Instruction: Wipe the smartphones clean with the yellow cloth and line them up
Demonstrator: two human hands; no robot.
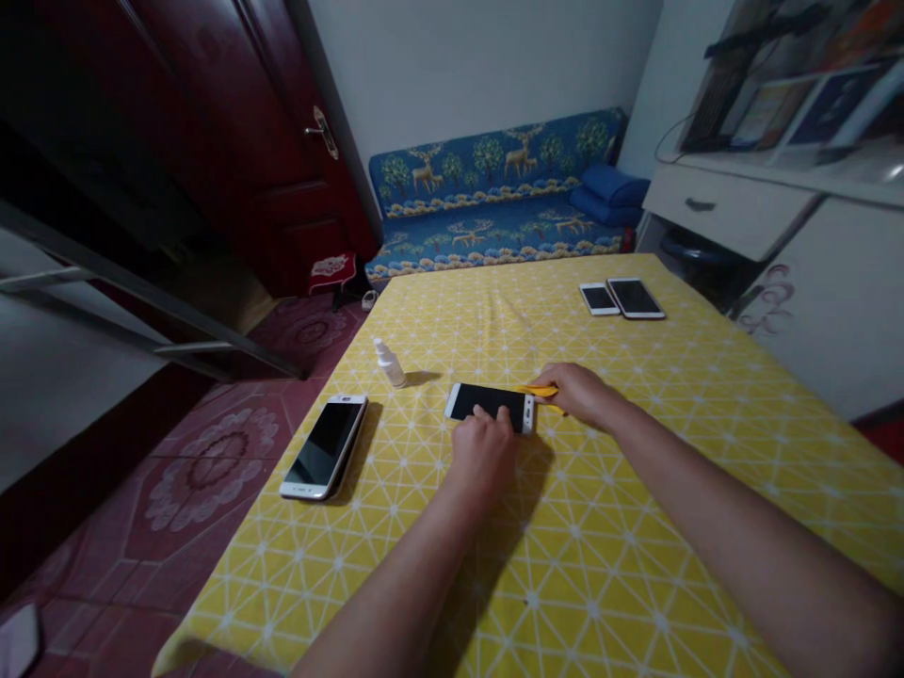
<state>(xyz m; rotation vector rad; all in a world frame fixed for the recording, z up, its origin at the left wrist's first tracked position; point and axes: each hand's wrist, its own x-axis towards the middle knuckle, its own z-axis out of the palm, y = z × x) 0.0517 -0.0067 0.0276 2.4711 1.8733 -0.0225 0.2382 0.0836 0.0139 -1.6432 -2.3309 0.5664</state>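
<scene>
A white smartphone with a dark screen (475,399) lies flat on the yellow patterned tablecloth. My left hand (484,447) rests over its near edge, with spread fingertips touching the screen. At the phone's right end, my right hand (575,391) pinches a yellow-orange cloth (542,390) against the phone's edge. Part of the cloth is hidden behind the fingers. To the left stands a small white spray bottle (390,365), upright. Nearer the table's left edge, a larger white phone (326,444) lies face up, raised on something dark beneath it.
A small white phone (599,298) and a larger dark-screened device (636,298) lie side by side at the far right of the table (600,584). Beyond the table is a blue patterned sofa (487,212). A white cabinet (727,207) stands right, a metal frame (204,348) left.
</scene>
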